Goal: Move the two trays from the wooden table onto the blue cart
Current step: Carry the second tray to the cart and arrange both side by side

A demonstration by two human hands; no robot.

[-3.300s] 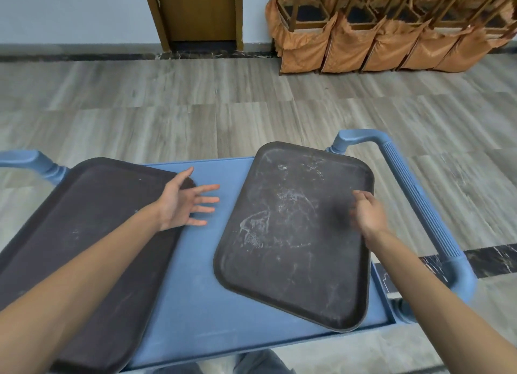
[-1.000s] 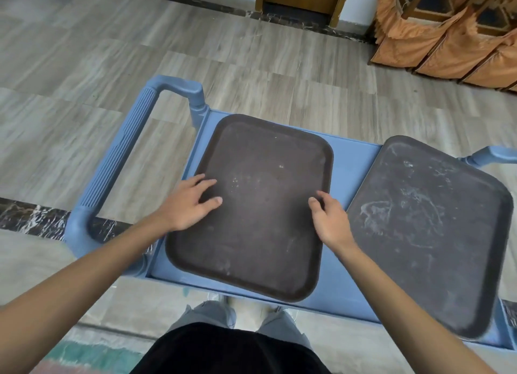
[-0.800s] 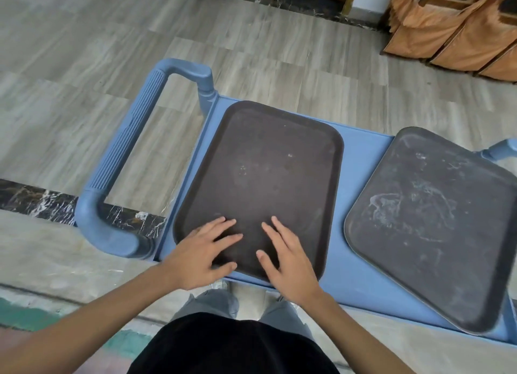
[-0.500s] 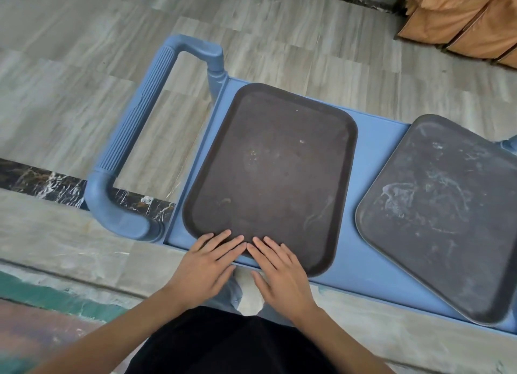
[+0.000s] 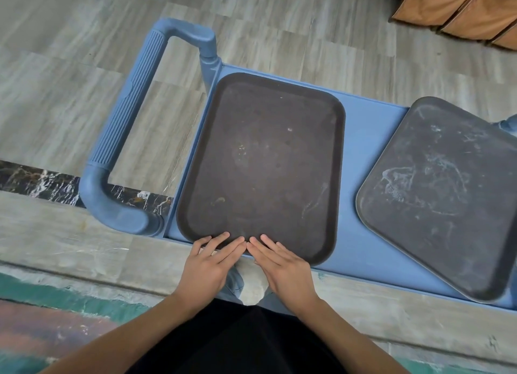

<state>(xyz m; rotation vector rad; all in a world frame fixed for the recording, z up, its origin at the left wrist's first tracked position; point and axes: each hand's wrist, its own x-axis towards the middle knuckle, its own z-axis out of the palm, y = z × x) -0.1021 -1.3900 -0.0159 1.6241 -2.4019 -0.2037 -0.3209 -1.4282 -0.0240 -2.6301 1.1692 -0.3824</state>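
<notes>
Two dark brown trays lie flat on the blue cart (image 5: 366, 155). The left tray (image 5: 263, 161) sits straight along the cart's left end. The right tray (image 5: 444, 194), scuffed with whitish marks, lies turned at an angle and reaches past the frame's right edge. My left hand (image 5: 208, 267) and my right hand (image 5: 282, 267) are side by side at the left tray's near edge. Their fingers are spread and flat, with the fingertips resting on the tray's rim. Neither hand grips anything.
The cart's ribbed blue handle (image 5: 126, 122) loops out at the left. Wood-pattern floor surrounds the cart, crossed by a dark marble strip (image 5: 39, 182). Orange-covered chairs (image 5: 458, 10) stand at the top right. A patterned carpet (image 5: 56, 329) lies by my feet.
Both hands slid from the left tray's sides to its near edge and drew back until only the fingertips touch the rim. The tray shifted slightly away from me.
</notes>
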